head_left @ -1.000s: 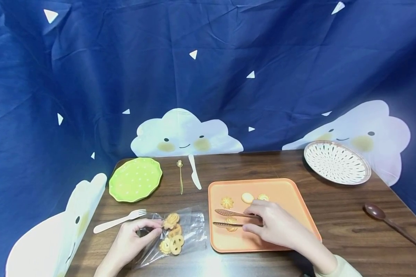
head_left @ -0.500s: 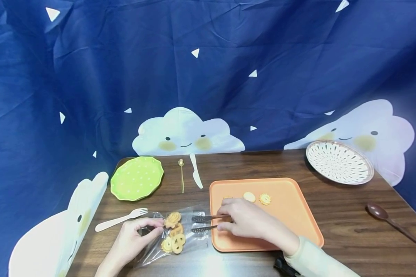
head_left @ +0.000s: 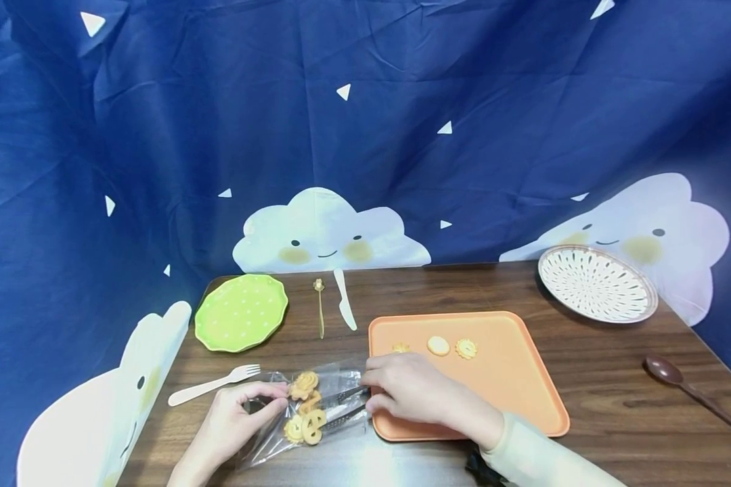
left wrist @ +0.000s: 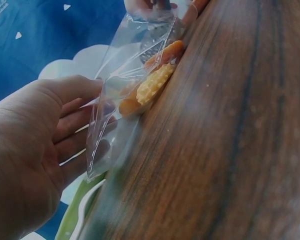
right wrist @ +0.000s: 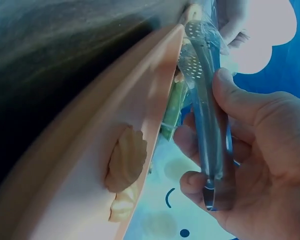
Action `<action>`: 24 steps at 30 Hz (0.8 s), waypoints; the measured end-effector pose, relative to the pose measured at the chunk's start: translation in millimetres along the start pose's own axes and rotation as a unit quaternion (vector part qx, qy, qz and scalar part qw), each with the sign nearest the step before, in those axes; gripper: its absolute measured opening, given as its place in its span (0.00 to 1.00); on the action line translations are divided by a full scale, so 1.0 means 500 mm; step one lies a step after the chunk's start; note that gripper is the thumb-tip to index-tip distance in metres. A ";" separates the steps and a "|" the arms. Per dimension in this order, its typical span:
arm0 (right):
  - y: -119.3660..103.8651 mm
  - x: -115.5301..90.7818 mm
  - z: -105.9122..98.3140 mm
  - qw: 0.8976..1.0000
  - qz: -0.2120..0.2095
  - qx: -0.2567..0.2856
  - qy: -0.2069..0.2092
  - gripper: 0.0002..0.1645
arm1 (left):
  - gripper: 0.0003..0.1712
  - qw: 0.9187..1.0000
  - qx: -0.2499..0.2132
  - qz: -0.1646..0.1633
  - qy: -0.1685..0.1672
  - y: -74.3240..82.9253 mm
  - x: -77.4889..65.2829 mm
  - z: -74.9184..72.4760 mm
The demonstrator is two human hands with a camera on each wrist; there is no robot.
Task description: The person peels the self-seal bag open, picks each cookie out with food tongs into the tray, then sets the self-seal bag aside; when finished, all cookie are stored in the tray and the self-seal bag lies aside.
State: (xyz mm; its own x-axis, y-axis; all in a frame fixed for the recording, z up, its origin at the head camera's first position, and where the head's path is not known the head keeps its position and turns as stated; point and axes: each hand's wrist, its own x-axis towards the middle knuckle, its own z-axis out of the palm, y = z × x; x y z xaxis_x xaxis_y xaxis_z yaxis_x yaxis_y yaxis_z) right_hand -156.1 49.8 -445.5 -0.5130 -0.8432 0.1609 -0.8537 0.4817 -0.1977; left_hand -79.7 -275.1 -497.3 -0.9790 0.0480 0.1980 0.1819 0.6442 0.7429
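A white fork [head_left: 213, 385] is laid on the table [head_left: 481, 291] at the far left, with a green plate [head_left: 241, 312] set behind it. The edge of a clear bag [head_left: 335, 377] is pinched by the left hand [head_left: 231, 417], its thumb and fingers nearly closed on the plastic; in the left wrist view the fingertips are blurred behind the film. The bag is lying left of the tray, and cookies [head_left: 304, 384] are bunched inside; because they are overlapped, their number cannot be told. Behind the bag are placed a gold spoon [head_left: 321, 312], too thin to be made out well, and a white knife [head_left: 344, 302]. Metal tongs [right wrist: 210, 110] are gripped between the thumb and curled fingers of the right hand [head_left: 411, 389]; their perforated tips are spread apart at the bag, dulled by glare, and whether anything is held between them cannot be told. The left part of an orange tray [head_left: 499, 399] is covered by this hand. On it, a smooth cookie [head_left: 438, 345] and a ruffled cookie [head_left: 466, 349] are seen whole, while a third is partly hidden. At the right, a patterned plate [head_left: 597, 284] is set behind a brown spoon [head_left: 664, 370].
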 end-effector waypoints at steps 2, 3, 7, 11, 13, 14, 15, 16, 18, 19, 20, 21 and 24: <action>-0.003 0.004 0.002 1.000 -0.002 -0.002 0.000 0.14 | 0.04 1.000 0.001 -0.003 -0.001 0.000 0.000 0.000; -0.004 0.006 0.003 1.000 -0.002 -0.001 -0.001 0.15 | 0.04 1.000 0.003 -0.005 -0.002 0.000 0.000 0.000; -0.009 0.011 0.007 1.000 -0.002 -0.016 0.003 0.18 | 0.04 1.000 0.007 -0.016 -0.005 0.001 0.001 0.001; -0.010 0.016 0.012 0.999 -0.001 -0.033 0.007 0.18 | 0.04 1.000 0.005 -0.018 -0.006 0.001 0.000 0.001; -0.010 0.018 0.013 0.999 -0.002 -0.038 0.010 0.16 | 0.04 1.000 0.006 -0.018 -0.006 0.001 0.000 0.001; -0.009 0.018 0.012 0.999 -0.001 -0.039 0.013 0.15 | 0.05 1.000 0.006 -0.016 -0.006 0.001 0.000 0.001; -0.009 0.019 0.011 0.999 -0.001 -0.039 0.016 0.14 | 0.05 1.000 0.007 -0.015 -0.006 0.001 0.000 0.001; -0.009 0.019 0.010 0.999 0.001 -0.037 0.019 0.13 | 0.05 1.000 0.007 -0.015 -0.006 0.001 0.000 0.001; -0.007 0.019 0.006 0.999 0.003 -0.031 0.026 0.11 | 0.05 1.000 0.007 -0.017 -0.006 0.001 0.000 0.002; -0.007 0.018 0.004 0.999 0.005 -0.027 0.027 0.11 | 0.05 1.000 0.008 -0.018 -0.006 0.001 0.000 0.002; -0.006 0.017 0.001 0.999 0.008 -0.021 0.026 0.10 | 0.05 1.000 0.007 -0.018 -0.006 0.000 0.001 0.002; -0.005 0.017 -0.001 1.000 0.010 -0.014 0.025 0.10 | 0.05 1.000 0.006 -0.018 -0.005 0.000 0.001 0.002; -0.001 0.014 -0.006 1.000 0.015 0.004 0.014 0.09 | 0.05 1.000 0.003 -0.019 -0.005 -0.001 0.001 0.002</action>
State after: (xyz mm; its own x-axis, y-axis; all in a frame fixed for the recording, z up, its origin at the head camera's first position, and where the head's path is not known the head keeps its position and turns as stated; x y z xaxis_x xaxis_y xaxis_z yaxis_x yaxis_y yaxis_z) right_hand -159.4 44.2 -441.3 -0.5409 -0.8214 0.1807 -0.8371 0.5049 -0.2104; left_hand -80.3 -274.7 -498.0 -0.9860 0.0321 0.1637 0.1449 0.6509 0.7452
